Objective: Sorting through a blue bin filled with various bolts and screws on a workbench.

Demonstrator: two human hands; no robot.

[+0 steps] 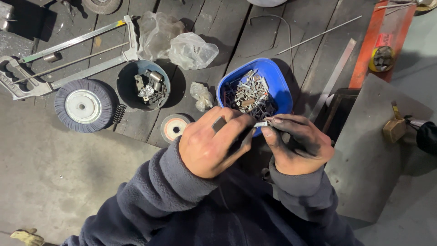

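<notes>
I wear a dark navy fleece with a soft, fuzzy nap; its thick sleeves end in snug cuffs at both wrists. My left hand (209,148) is bare, and my right hand (298,146) is bare too, its fingers smudged with black grime.

Both arms, in dark fleece sleeves, bend inward. The left hand (209,146) and grimy right hand (298,145) meet fingertip to fingertip, fingers curled and pinching together.
</notes>
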